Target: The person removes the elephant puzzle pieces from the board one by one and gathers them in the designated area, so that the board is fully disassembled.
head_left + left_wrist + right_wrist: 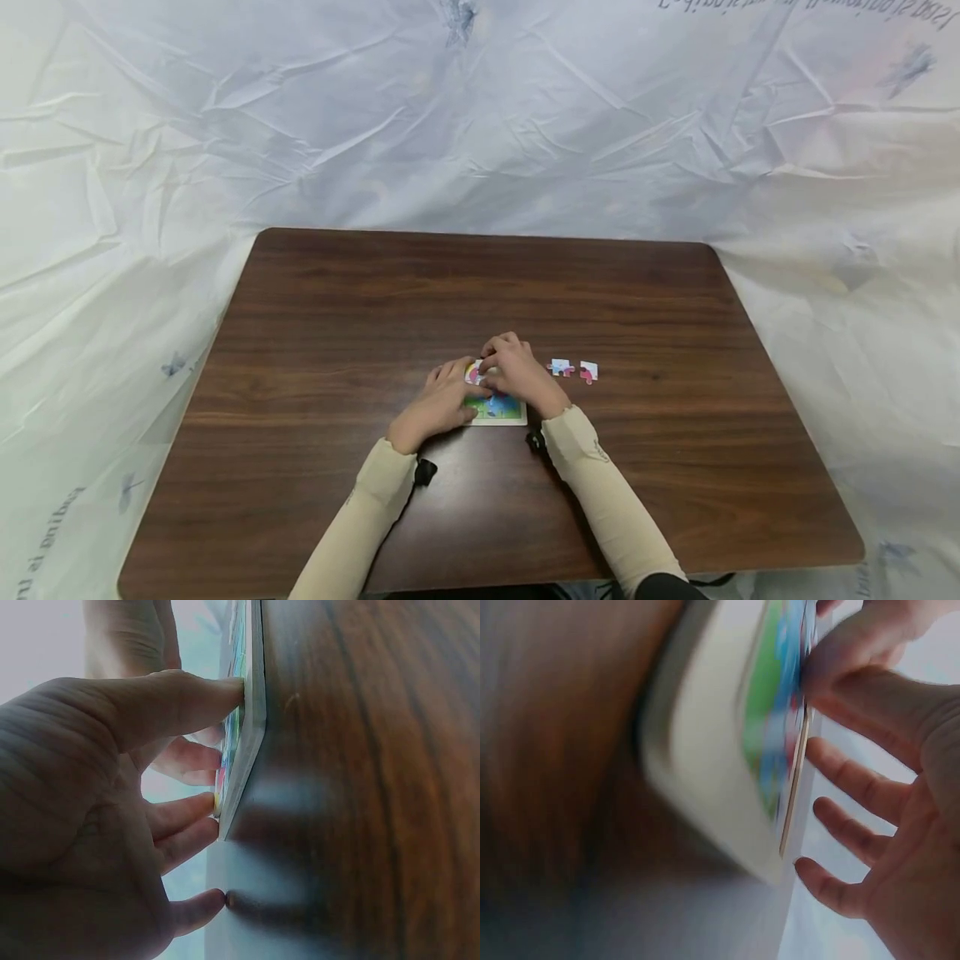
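A small puzzle board [495,423] with a pale rim and a green, blue and pink picture lies on the table. My left hand [438,404] rests along its left side; in the left wrist view the thumb of my left hand [97,787] lies on the board [255,712], and its other fingers are spread at the edge. My right hand [519,375] is over the board's upper right part. The right wrist view has my right hand [885,787] with thumb and index finger on the picture side of the board [705,735]; whether they pinch a piece is hidden.
Two loose puzzle pieces, one [560,367] nearer and one [589,371] farther right, lie to the right of the board. The brown wooden table [337,333] has pale plastic sheeting [450,125] behind it and at both sides.
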{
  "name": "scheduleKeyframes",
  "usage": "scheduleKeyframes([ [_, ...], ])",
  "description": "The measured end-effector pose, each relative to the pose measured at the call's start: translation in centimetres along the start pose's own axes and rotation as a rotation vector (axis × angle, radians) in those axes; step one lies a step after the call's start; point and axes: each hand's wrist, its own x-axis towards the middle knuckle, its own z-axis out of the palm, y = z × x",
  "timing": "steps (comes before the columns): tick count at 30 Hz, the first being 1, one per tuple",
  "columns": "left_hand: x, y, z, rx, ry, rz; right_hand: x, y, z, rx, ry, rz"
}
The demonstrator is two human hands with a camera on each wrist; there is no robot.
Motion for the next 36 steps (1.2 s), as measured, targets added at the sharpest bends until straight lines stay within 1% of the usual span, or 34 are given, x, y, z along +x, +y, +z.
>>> scheduleKeyframes([
  [3,0.03,-0.05,0.04,0.001,0.007,0.002,0.08,-0.19,0.06,-0.006,-0.011,-0.003],
  [12,-0.1,-0.05,0.06,-0.009,0.015,0.006,0.32,-0.35,0.34,-0.013,-0.029,0.038],
  [16,-0.26,-0.01,0.03,-0.013,0.001,0.001,0.19,-0.64,0.22,-0.041,-0.028,0.013],
  [20,-0.36,0.03,-0.04,-0.016,0.006,-0.003,0.34,-0.76,0.2,-0.039,-0.041,-0.01],
  [27,-0.49,0.3,-0.12,-0.01,0.007,-0.002,0.59,-0.5,0.21,-0.024,-0.067,0.02],
  [33,-0.61,0.32,-0.19,-0.022,-0.002,0.001,0.34,-0.39,0.14,-0.055,-0.054,0.01],
  [36,-0.75,0.26,-0.23,-0.037,-0.005,-0.004,0.09,-0.34,-0.04,-0.052,-0.043,0.012],
])
